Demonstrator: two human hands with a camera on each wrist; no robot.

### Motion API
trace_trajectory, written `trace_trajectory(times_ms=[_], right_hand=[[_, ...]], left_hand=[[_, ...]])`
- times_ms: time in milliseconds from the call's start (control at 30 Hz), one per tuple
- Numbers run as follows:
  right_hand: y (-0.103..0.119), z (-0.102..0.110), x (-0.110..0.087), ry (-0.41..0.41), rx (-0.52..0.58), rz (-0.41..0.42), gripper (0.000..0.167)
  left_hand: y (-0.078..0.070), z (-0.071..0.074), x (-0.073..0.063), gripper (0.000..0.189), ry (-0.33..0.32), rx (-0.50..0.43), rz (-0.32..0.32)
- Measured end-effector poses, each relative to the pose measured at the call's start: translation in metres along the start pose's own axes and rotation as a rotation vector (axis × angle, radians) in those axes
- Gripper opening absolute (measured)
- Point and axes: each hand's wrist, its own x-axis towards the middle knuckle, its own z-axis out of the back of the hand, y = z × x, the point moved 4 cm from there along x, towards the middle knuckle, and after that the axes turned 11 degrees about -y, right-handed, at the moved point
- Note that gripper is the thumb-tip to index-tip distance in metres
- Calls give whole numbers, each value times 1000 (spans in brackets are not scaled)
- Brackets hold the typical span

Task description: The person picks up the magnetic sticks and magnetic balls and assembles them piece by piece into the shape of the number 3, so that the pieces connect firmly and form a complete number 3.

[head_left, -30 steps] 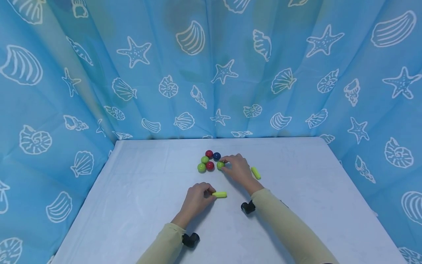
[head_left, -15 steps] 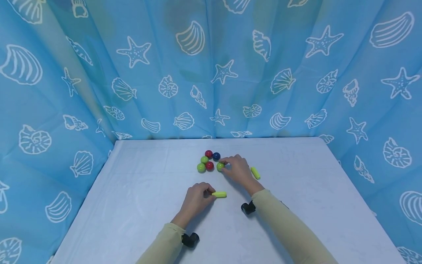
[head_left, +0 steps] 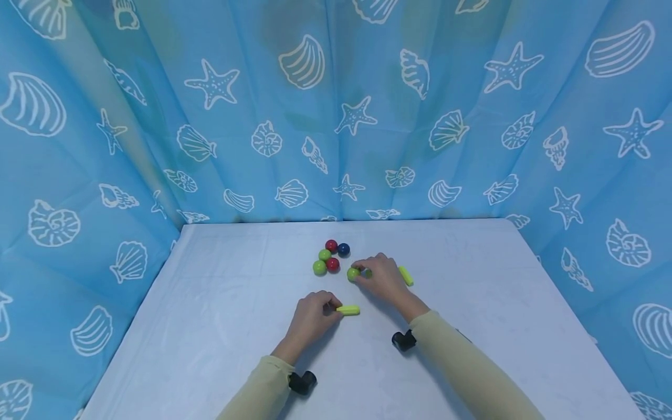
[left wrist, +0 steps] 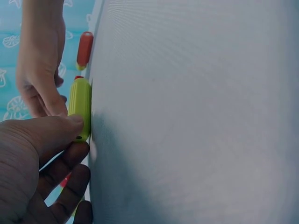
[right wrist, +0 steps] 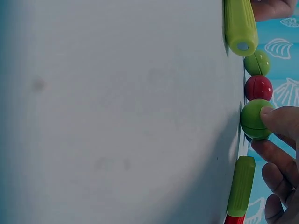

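My left hand (head_left: 313, 318) pinches a yellow-green ribbed stick (head_left: 349, 310) between thumb and fingers, close over the table; the stick points to the right. In the right wrist view this ribbed stick (right wrist: 240, 28) has a round metallic spot on its end. Further back, my right hand (head_left: 383, 277) pinches a green ball (head_left: 353, 274) with thumb and finger. A seam line runs round this green ball (right wrist: 256, 119) in the right wrist view. Just right of that hand lies a second yellow-green stick (head_left: 406, 276), which shows a red end (right wrist: 235, 219) in the right wrist view.
Left of the right hand sits a cluster of balls: a dark blue one (head_left: 343, 249), red ones (head_left: 333, 265) and green ones (head_left: 319, 268). A white cloth covers the table (head_left: 220, 303). A blue curtain (head_left: 336, 146) with shell prints surrounds the back and sides.
My right hand has drawn the green ball slightly toward me and to the right, away from the cluster. The left hand keeps its stick in nearly the same place.
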Motion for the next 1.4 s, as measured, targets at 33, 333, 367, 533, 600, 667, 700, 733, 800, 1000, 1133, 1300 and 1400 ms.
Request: trace_trajectory(times_ms=[33,333,367,533,600,667,700,733,800,1000,1133,1300,1400], right_hand=[[0,0,-1,1,-8,4,31],[2,6,-12,17,-39,30,34],[2,7,-13,25,-40,30,34],[2,10,-21,49,-9,10,34],[2,11,-24,49,6,0,34],[2,13,-27,46,19,-3,34],[2,14,-29,44,21,-5,34],[3,15,-30,41,26,-4,34],[3,15,-32,37,32,-2,34],[1,15,-40,36,46,4,31],[1,17,-45,28,49,12,30],[0,19,-49,29,49,8,31],[0,19,-52,32,53,-3,32]], left_hand=[[0,0,0,14,1,2,0],[0,0,0,15,4,9,-2],[0,0,0,15,6,8,-2],[0,0,0,15,7,4,0],[0,0,0,15,7,3,2],[0,0,0,15,7,3,8],[0,0,0,14,6,2,11],[0,0,0,14,6,2,14],[0,0,0,14,7,3,21],[1,-1,-1,15,14,-4,31],[2,-1,0,15,20,-10,43],[2,-1,-1,16,26,-20,53],[1,-1,-1,17,24,-21,51]])
